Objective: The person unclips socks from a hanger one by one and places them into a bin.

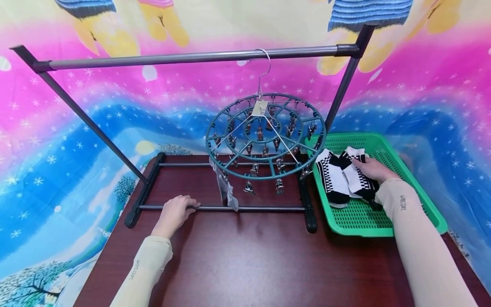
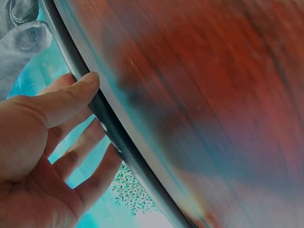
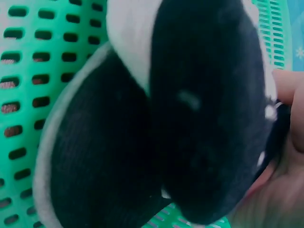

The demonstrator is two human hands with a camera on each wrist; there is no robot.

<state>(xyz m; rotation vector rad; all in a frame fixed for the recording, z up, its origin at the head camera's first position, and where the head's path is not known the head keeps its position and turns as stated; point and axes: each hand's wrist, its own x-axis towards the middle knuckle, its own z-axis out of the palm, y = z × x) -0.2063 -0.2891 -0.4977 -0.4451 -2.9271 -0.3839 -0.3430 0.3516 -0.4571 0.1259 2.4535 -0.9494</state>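
My left hand (image 1: pixel 177 215) grips the front lower bar (image 1: pixel 215 208) of a clothes rack. In the left wrist view the thumb (image 2: pixel 71 97) crosses that bar and the fingers reach behind it. Over the green basket (image 1: pixel 418 194) at the right, my right hand (image 1: pixel 374 169) holds a black and white sock (image 1: pixel 356 177) with a checkered band. A similar sock (image 1: pixel 334 177) lies beside it. Close up, the right wrist view shows dark sock ends (image 3: pixel 204 109), with part of the hand (image 3: pixel 280 175) behind them. A round clip hanger (image 1: pixel 239 170) hangs from the rack's top rail (image 1: pixel 184 57).
Many metal clips (image 1: pixel 254 169) dangle from the green hanger. A grey sock (image 1: pixel 226 187) hangs at its left front, down by the lower bar. The rack's feet (image 1: pixel 310 219) stand on a dark red table (image 1: pixel 245 260). A patterned cloth (image 1: pixel 96 94) covers the wall behind.
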